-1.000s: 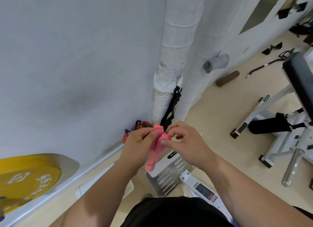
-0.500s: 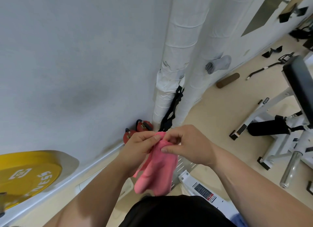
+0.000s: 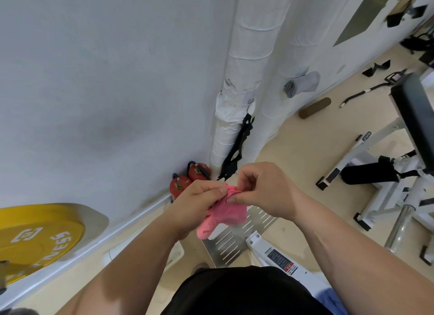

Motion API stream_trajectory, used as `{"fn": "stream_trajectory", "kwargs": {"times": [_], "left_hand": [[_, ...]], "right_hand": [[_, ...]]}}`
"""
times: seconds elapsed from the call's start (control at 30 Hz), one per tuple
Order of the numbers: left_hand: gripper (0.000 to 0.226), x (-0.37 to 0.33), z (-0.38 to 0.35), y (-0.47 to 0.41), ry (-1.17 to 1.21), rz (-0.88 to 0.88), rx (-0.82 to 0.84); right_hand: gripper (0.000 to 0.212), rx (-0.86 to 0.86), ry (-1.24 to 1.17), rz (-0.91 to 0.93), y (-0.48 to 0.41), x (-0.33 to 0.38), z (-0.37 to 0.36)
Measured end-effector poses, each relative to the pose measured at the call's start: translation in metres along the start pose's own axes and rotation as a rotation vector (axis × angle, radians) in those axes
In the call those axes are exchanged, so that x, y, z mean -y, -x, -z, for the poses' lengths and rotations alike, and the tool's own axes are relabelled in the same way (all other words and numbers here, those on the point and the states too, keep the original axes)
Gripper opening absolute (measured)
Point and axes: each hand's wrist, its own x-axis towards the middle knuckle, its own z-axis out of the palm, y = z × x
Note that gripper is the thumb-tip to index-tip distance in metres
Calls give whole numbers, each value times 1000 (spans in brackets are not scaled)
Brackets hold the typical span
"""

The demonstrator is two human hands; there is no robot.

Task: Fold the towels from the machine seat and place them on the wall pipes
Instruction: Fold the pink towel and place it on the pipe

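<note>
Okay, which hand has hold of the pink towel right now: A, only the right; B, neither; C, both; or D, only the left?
C: the left hand and the right hand both pinch the top edge of the pink towel.

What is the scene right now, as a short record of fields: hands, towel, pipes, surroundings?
left hand: pinches the top edge of the small pink cloth towel
right hand: pinches the same edge, close beside the left hand
towel state: bunched, hanging below both hands, not folded flat
wall pipes: two white wrapped vertical pipes, ahead of the hands
on pipes: one folded grey towel lodged by the farther pipe
nearby: black strap hanging between pipes; two red kettlebells at wall base; yellow weight plate
</note>
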Motion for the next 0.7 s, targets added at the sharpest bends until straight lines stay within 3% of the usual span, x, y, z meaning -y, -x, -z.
{"fn": "stream_trajectory", "kwargs": {"times": [0.17,0.4,0.57,0.7], "left_hand": [[14,0,-7,0,-55,-78,-116],[23,-2,0,-9,-27,-81,-491],[28,-10,39,-13,-24,-132,-645],[29,-9,67,-14,-73,-113,-762]], "right_hand": [[35,-93,37,2,0,0,-2],[27,20,4,1,3,-16,-9],[19,-7,226,31,8,-31,-2],[43,-15,559,181,3,-49,11]]}}
